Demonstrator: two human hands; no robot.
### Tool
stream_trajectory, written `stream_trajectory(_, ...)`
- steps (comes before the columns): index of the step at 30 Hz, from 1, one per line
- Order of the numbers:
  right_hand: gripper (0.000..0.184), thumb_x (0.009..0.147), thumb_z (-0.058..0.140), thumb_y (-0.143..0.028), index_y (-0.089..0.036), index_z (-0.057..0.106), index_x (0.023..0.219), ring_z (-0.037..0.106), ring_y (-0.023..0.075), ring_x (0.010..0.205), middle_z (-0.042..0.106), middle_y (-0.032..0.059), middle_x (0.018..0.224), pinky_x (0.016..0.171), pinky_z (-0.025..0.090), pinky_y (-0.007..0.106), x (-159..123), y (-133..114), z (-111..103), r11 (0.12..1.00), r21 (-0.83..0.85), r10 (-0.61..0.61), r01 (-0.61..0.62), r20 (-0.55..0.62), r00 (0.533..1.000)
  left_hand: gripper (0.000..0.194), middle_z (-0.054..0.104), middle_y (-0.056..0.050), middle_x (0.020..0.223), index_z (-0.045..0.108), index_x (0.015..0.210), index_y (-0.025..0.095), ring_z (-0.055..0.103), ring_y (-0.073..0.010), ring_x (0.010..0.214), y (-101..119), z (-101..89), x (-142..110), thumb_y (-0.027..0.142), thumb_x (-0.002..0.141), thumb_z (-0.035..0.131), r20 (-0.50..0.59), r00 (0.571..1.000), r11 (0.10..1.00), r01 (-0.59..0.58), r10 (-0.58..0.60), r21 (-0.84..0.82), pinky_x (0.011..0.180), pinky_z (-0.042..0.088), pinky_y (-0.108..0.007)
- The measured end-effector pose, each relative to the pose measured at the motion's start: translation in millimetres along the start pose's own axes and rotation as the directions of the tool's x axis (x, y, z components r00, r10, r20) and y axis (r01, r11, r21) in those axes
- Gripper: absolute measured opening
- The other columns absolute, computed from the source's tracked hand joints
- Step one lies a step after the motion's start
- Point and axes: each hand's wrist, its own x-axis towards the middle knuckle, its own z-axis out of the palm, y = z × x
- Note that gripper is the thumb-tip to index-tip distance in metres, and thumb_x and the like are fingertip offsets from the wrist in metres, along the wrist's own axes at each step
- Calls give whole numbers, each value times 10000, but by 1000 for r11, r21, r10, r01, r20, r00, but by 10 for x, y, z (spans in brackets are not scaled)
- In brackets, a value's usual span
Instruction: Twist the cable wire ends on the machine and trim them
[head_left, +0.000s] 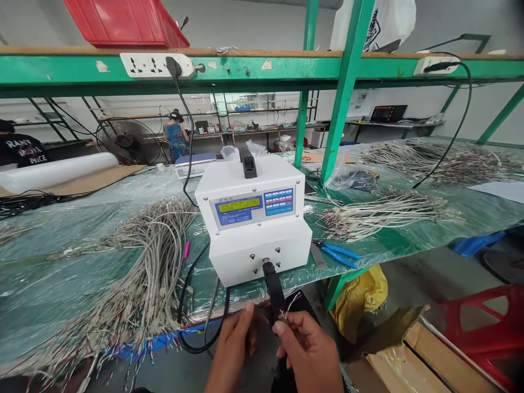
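A white bench machine (260, 245) with a yellow-green display, a keypad and a top handle stands on the table. From a chuck on its front, a black flat piece (274, 286) points down toward my hands. My right hand (309, 349) pinches the thin coloured wires (290, 305) of a cable end between thumb and fingers, just right of the black piece. To the left of that piece is my left hand (234, 346), thumb raised, fingers partly hidden and slightly blurred; I see nothing in it.
Bundles of grey cables (151, 262) lie left of the machine, white cables (385, 215) to its right. Blue-handled cutters (338, 254) and a pink marker (186, 250) rest nearby. A green post (344, 93) rises behind. Cardboard (409, 360) and a red stool (483, 327) are lower right.
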Motion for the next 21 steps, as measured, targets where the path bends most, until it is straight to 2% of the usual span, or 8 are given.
stream_trajectory(3,381,789,697,-533,-167,605,735,562,127,462,559,-25,510,437,431,178,-21,4,8,999,8,-34,35,-32,999,596,370,63,378,652,598,143,336,-93,331,-271,-42,-64,721,739,619,8,999,998,54,-54,-26,344,306,-224)
stream_trajectory(6,369,792,693,-517,-178,578,702,577,127,468,555,-32,523,452,461,180,-39,8,14,998,5,-69,69,-53,996,605,358,65,349,665,599,144,313,-95,316,-394,-28,-97,736,715,628,1,996,994,87,-87,-61,331,302,-230)
stream_trajectory(9,345,804,673,-495,-184,567,699,567,118,467,550,-39,525,468,456,176,-52,-10,-1,997,-27,-75,74,-57,996,591,366,62,353,645,575,152,318,-97,328,-389,6,-110,726,718,638,12,996,993,92,-92,-76,343,300,-230)
stream_trajectory(15,350,831,636,-499,-184,559,699,555,113,453,523,-50,519,481,447,181,-105,-54,-37,996,-55,-67,65,-30,997,609,383,55,388,473,460,197,326,-89,352,-312,68,-158,717,731,638,33,993,990,113,-111,-90,373,308,-233)
stream_trajectory(21,347,852,624,-491,-173,581,721,584,113,486,556,-34,574,496,437,178,-176,-27,-75,997,-44,-66,66,0,998,609,344,70,389,487,472,191,318,-88,360,-274,82,-259,726,714,649,30,993,988,115,-112,-108,377,305,-231)
